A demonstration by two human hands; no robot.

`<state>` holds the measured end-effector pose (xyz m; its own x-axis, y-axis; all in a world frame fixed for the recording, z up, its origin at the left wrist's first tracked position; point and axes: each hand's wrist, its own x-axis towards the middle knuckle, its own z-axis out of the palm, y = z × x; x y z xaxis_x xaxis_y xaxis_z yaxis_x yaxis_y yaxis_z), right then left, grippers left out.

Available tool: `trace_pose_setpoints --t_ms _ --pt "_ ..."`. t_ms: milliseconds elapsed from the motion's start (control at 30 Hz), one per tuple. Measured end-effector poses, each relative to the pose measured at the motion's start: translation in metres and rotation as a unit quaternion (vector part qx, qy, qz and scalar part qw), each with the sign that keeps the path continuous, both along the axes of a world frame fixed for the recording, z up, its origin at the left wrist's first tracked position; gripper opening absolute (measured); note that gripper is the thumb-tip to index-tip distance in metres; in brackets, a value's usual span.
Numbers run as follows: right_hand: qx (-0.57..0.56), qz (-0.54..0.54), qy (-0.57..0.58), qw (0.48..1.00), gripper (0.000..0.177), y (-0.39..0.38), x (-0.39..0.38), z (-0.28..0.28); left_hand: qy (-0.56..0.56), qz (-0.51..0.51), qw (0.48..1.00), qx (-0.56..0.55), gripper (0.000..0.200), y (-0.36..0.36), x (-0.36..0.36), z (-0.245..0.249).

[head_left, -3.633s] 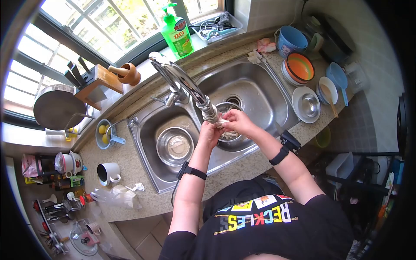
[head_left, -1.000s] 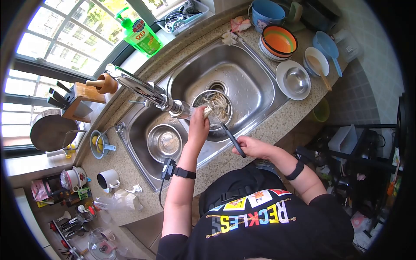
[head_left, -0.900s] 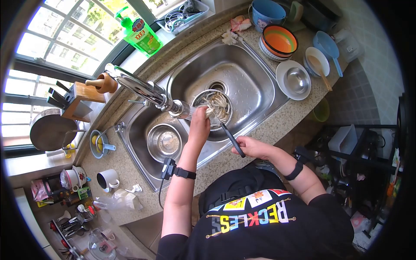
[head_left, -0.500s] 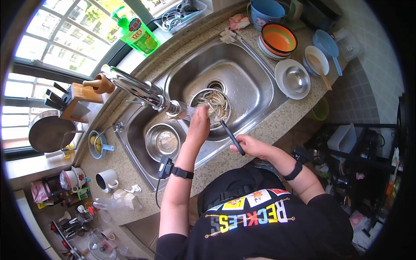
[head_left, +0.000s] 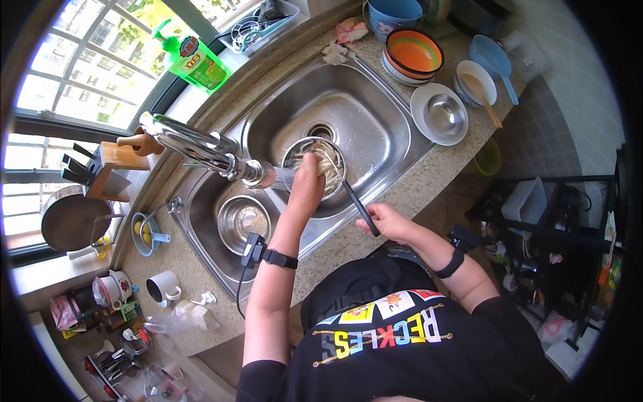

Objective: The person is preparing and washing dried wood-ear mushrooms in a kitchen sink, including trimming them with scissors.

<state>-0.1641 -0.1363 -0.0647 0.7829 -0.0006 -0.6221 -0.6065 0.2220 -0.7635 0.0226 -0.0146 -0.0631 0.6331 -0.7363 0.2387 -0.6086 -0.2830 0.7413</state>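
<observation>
In the right basin of the sink (head_left: pixel 378 127), a round strainer or pan (head_left: pixel 343 163) with a long black handle holds several pale, slender pieces that look like small fish or shrimp (head_left: pixel 328 175). My right hand (head_left: pixel 385 222) is closed round the end of the handle (head_left: pixel 362 213). My left hand (head_left: pixel 308 184) is at the strainer's near left part, over the pale pieces; its fingertips are hidden, so its grip cannot be made out. Water (head_left: pixel 284 177) runs from the chrome faucet (head_left: pixel 253 173) beside my left hand.
A steel bowl (head_left: pixel 244 224) sits in the left basin. Stacked bowls (head_left: pixel 413 55), a white plate (head_left: pixel 429 130) and a blue ladle (head_left: pixel 491 57) stand to the right. Green soap bottle (head_left: pixel 195 65), knife block (head_left: pixel 120 161) and mug (head_left: pixel 163 288) are to the left.
The whole view has shifted slightly, with the sink and counter further left in the picture. The strainer's rim shows more clearly beside my left hand. My right hand keeps hold of the handle.
</observation>
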Motion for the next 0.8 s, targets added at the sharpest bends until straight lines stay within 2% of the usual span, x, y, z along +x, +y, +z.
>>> trace_pose_setpoints --t_ms 67,133,167,200,233,267,333,367,400,467,600,800 --pt "-0.049 -0.052 -0.003 0.997 0.027 -0.002 -0.002 0.005 0.077 0.05 0.996 -0.013 0.027 -0.004 -0.002 -0.003" --pt "-0.151 -0.041 0.0 0.988 0.028 -0.019 -0.01 -0.012 0.093 0.062 0.994 -0.017 0.026 -0.003 -0.002 -0.017" --pt "-0.248 -0.042 -0.007 0.968 0.033 -0.027 -0.013 -0.003 0.2 0.073 0.976 -0.039 0.026 -0.002 -0.002 -0.02" --pt "-0.377 0.014 0.015 0.926 0.034 -0.037 -0.015 0.01 0.305 0.084 0.947 -0.06 0.027 0.0 -0.002 -0.023" --pt "-0.464 0.014 -0.006 0.886 0.033 -0.044 -0.023 0.005 0.441 0.079 0.889 -0.094 0.027 0.001 -0.003 -0.011" --pt "-0.548 0.014 -0.027 0.836 0.032 -0.052 -0.032 0.002 0.441 0.076 0.889 -0.095 0.027 0.004 -0.002 -0.01" --pt "-0.586 0.026 0.042 0.809 0.029 -0.068 -0.042 0.001 0.601 0.056 0.772 -0.198 0.024 0.011 0.001 -0.008" --pt "-0.607 0.024 0.052 0.793 0.03 -0.075 -0.045 0.001 0.631 0.059 0.746 -0.207 0.021 0.014 0.003 -0.006" --pt "-0.609 0.024 0.093 0.787 0.03 -0.08 -0.047 0.002 0.631 0.056 0.745 -0.207 0.021 0.017 0.005 -0.011" --pt "-0.619 0.009 0.114 0.777 0.03 -0.089 -0.052 -0.005 0.695 0.091 0.663 -0.263 0.017 0.024 0.011 -0.025" --pt "-0.619 -0.027 0.115 0.777 0.03 -0.095 -0.051 -0.006 0.68 0.144 0.666 -0.271 0.021 0.028 0.015 -0.016" --pt "-0.622 -0.052 0.143 0.768 0.03 -0.101 -0.042 0.012 0.681 0.137 0.661 -0.285 0.036 0.042 0.024 -0.024"
